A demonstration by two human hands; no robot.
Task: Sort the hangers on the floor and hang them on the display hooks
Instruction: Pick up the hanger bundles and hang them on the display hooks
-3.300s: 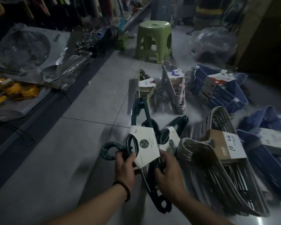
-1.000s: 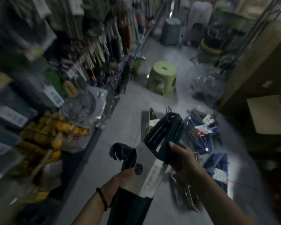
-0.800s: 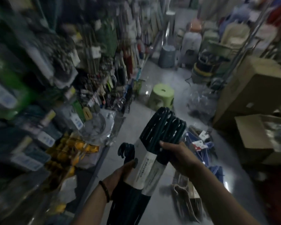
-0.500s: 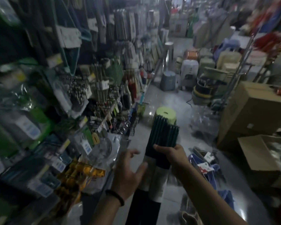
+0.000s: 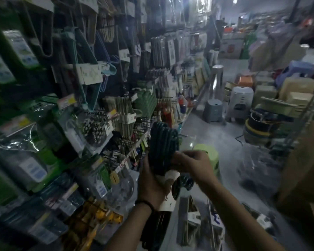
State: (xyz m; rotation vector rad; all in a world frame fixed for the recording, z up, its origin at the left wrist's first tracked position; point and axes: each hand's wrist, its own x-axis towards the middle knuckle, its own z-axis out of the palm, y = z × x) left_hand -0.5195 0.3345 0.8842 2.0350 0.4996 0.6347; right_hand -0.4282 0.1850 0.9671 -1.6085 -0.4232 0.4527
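A bundle of dark green hangers (image 5: 162,142) with a white paper label stands upright in front of me, its hooks curling at the lower right. My left hand (image 5: 150,180) grips the bundle from the left. My right hand (image 5: 192,164) is closed on it from the right. The display hooks (image 5: 127,55) on the wall to my left carry hanger packs and other goods. More hanger packs (image 5: 194,220) lie on the floor below my arms.
A light green stool (image 5: 209,153) stands on the tiled aisle just behind my hands. Grey and white stools (image 5: 213,110), stacked tubs and a cardboard box (image 5: 303,160) crowd the right side. Packaged goods fill the left shelving down to floor level.
I have stood up from the floor with the green hangers and the view has swung up to the display wall. My left hand, open half a second ago, has closed on the bundle.
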